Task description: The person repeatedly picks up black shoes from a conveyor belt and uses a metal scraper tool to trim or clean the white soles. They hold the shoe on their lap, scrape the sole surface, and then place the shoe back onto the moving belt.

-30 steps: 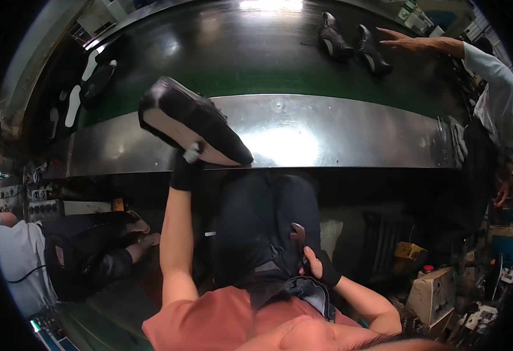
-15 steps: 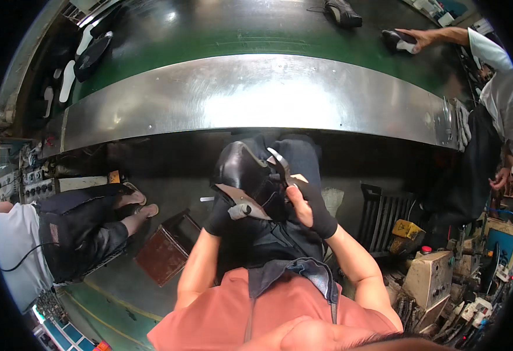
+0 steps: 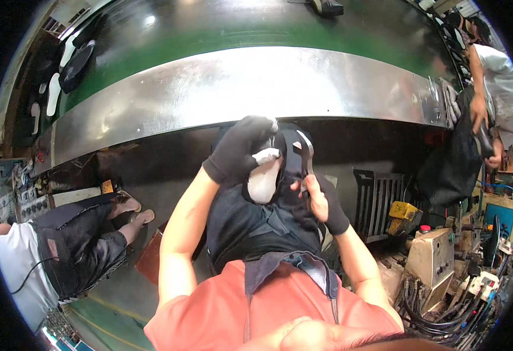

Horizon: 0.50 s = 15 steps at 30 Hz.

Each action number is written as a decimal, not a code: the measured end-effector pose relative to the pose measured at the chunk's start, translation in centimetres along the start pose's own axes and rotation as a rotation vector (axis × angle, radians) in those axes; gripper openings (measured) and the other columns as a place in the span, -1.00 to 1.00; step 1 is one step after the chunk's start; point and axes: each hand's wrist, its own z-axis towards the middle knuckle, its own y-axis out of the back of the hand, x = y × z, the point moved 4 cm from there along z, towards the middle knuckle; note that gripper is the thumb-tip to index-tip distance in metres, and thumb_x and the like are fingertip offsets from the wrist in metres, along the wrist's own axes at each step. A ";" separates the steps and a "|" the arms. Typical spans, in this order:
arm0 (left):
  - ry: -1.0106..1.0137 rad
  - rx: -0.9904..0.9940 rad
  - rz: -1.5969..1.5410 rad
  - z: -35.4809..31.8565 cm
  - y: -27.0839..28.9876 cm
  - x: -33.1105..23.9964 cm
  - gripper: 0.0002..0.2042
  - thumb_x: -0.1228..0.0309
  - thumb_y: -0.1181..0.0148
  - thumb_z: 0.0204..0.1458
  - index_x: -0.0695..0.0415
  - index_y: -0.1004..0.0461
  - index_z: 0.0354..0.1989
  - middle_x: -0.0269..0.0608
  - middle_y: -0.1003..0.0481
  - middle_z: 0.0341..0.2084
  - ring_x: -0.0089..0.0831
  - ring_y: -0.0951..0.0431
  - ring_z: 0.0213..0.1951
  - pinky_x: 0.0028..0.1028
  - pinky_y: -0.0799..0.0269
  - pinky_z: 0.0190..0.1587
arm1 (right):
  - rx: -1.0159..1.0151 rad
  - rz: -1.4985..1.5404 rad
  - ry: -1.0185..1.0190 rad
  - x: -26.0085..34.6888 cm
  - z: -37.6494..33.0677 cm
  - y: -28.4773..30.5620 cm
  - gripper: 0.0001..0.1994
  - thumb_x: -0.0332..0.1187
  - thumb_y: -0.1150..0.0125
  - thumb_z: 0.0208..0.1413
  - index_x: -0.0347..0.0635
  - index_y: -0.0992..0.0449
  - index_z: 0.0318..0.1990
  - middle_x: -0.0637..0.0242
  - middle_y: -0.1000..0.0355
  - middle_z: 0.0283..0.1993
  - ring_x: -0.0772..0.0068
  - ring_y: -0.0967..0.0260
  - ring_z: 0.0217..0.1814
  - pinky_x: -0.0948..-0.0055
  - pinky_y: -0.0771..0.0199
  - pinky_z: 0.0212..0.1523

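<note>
Overhead glare, dim below, fisheye-warped edges.

I count two gloved hands, left (image 3: 239, 153) and right (image 3: 320, 202), on one black shoe (image 3: 280, 172). On the belt (image 3: 221, 35) I see one more shoe (image 3: 325, 7) at its far edge and one dark sole (image 3: 76, 66) at its left end. Two other people: one left (image 3: 46, 257), one right (image 3: 496, 88).

Shoe upper (image 3: 288, 169): matt black, leather-like w/ a smooth white lining. Both hands, left hand (image 3: 242, 149) & right hand (image 3: 320, 202), in black knit cloth gloves, fuzzy, non-shiny. Conveyor belt (image 3: 221, 29): dark green, glossy, smooth. Its near edge strip (image 3: 256, 88): bare sheet metal, brushed, w/ bright glare. Apron (image 3: 250, 228): black matt cloth. Shirt (image 3: 221, 316): orange soft fabric.
</note>
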 end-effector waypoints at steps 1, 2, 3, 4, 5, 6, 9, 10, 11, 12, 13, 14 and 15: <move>0.188 0.033 -0.286 0.0 -0.4 2.6 -0.58 0.32 -0.31 -0.06 0.23 -0.41 -0.03 -0.10 -0.48 -0.12 -0.22 -0.47 -0.06 -0.32 -0.37 0.03 | 0.030 -0.057 -0.022 0.4 -0.8 -0.4 -0.53 -0.06 0.21 0.37 -0.28 -0.54 -0.19 0.34 -0.47 -0.25 0.56 -0.33 -0.23 0.47 -0.35 -0.12; 0.379 0.057 -0.569 -0.9 -1.4 6.0 -0.55 0.23 -0.29 -0.04 0.24 -0.41 -0.03 -0.10 -0.47 -0.10 -0.26 -0.45 -0.01 -0.33 -0.33 0.09 | 0.068 -0.115 -0.044 1.5 -2.1 -1.0 -0.54 -0.07 0.22 0.37 -0.28 -0.54 -0.17 0.33 -0.48 -0.24 0.55 -0.33 -0.22 0.47 -0.34 -0.10; 0.321 0.045 -0.682 -0.6 -1.7 5.0 -0.48 -0.01 -0.12 0.03 0.25 -0.42 -0.07 -0.12 -0.47 -0.11 -0.28 -0.44 0.01 -0.32 -0.28 0.14 | 0.091 -0.170 -0.073 2.5 -3.4 -1.2 -0.54 -0.08 0.23 0.37 -0.28 -0.53 -0.14 0.33 -0.48 -0.23 0.54 -0.33 -0.21 0.46 -0.34 -0.08; 0.260 0.042 -0.799 -0.4 -1.9 4.1 -0.32 -0.24 0.06 0.09 0.27 -0.44 -0.10 -0.13 -0.48 -0.11 -0.31 -0.42 0.03 -0.32 -0.23 0.19 | 0.168 -0.227 -0.089 3.6 -4.2 -1.6 -0.56 -0.12 0.24 0.38 -0.28 -0.51 -0.04 0.33 -0.48 -0.16 0.52 -0.33 -0.13 0.47 -0.31 0.00; 0.217 0.029 -0.741 -0.4 -2.0 3.6 -0.32 -0.24 0.17 0.13 0.25 -0.45 -0.11 -0.15 -0.48 -0.14 -0.31 -0.43 0.00 -0.33 -0.25 0.16 | 0.200 -0.171 -0.068 3.4 -4.8 -2.2 -0.57 -0.14 0.21 0.37 -0.29 -0.49 0.00 0.34 -0.47 -0.09 0.52 -0.32 -0.07 0.48 -0.27 0.05; 0.175 0.021 -0.687 -0.5 -2.3 3.4 -0.30 -0.24 0.28 0.16 0.24 -0.47 -0.12 -0.16 -0.49 -0.17 -0.31 -0.44 -0.04 -0.34 -0.27 0.12 | 0.218 -0.111 -0.086 2.8 -4.8 -2.8 -0.58 -0.15 0.20 0.37 -0.30 -0.49 0.01 0.35 -0.47 -0.07 0.53 -0.31 -0.06 0.48 -0.27 0.06; 0.094 -0.032 -0.541 -0.4 -2.6 2.4 -0.24 -0.24 0.49 0.20 0.22 -0.52 -0.21 -0.14 -0.49 -0.23 -0.24 -0.44 -0.06 -0.30 -0.23 0.14 | 0.219 0.008 -0.061 2.4 -2.9 -4.0 -0.59 -0.11 0.21 0.38 -0.26 -0.49 -0.16 0.44 -0.31 -0.36 0.61 -0.21 -0.26 0.55 -0.27 -0.18; 0.102 -0.052 -0.545 -0.6 -2.5 2.1 -0.24 -0.24 0.49 0.20 0.22 -0.52 -0.22 -0.13 -0.49 -0.23 -0.24 -0.44 -0.06 -0.30 -0.21 0.15 | 0.222 0.031 -0.013 2.8 -1.8 -4.2 -0.60 -0.13 0.23 0.39 -0.25 -0.48 -0.19 0.43 -0.35 -0.40 0.59 -0.26 -0.33 0.55 -0.29 -0.21; 0.110 -0.073 -0.548 -0.8 -2.5 1.9 -0.23 -0.24 0.50 0.20 0.22 -0.52 -0.23 -0.12 -0.49 -0.24 -0.23 -0.44 -0.06 -0.29 -0.19 0.17 | 0.245 0.118 -0.073 3.4 -1.7 -4.7 -0.59 -0.12 0.23 0.39 -0.26 -0.48 -0.21 0.43 -0.36 -0.42 0.58 -0.28 -0.36 0.54 -0.30 -0.22; 0.124 -0.117 -0.583 -1.1 -2.7 1.9 -0.24 -0.23 0.50 0.20 0.23 -0.52 -0.26 -0.12 -0.49 -0.27 -0.24 -0.42 -0.05 -0.27 -0.17 0.19 | 0.269 0.208 -0.136 4.5 -1.8 -5.1 -0.59 -0.11 0.22 0.38 -0.26 -0.47 -0.23 0.42 -0.38 -0.44 0.56 -0.29 -0.40 0.53 -0.32 -0.24; 0.119 -0.119 -0.547 -1.4 -2.6 1.9 -0.24 -0.23 0.50 0.20 0.23 -0.52 -0.27 -0.13 -0.49 -0.28 -0.24 -0.42 -0.04 -0.26 -0.16 0.19 | 0.295 0.297 -0.199 5.0 -1.9 -5.4 -0.58 -0.11 0.22 0.38 -0.26 -0.47 -0.25 0.41 -0.39 -0.45 0.55 -0.31 -0.43 0.52 -0.33 -0.26; 0.115 -0.122 -0.510 -1.7 -2.4 1.7 -0.25 -0.22 0.50 0.21 0.23 -0.51 -0.28 -0.13 -0.49 -0.28 -0.24 -0.41 -0.04 -0.25 -0.16 0.19 | 0.327 0.165 -0.226 4.4 -1.8 -5.3 -0.58 -0.10 0.20 0.36 -0.25 -0.47 -0.30 0.36 -0.42 -0.49 0.53 -0.37 -0.48 0.46 -0.35 -0.33; 0.102 -0.116 -0.482 -1.4 -2.3 1.1 -0.25 -0.21 0.50 0.21 0.23 -0.51 -0.29 -0.13 -0.49 -0.29 -0.24 -0.41 -0.03 -0.25 -0.15 0.19 | 0.294 0.023 -0.175 1.4 -1.6 -5.4 -0.60 -0.13 0.16 0.34 -0.27 -0.46 -0.35 0.20 -0.44 -0.47 0.36 -0.42 -0.45 0.35 -0.36 -0.36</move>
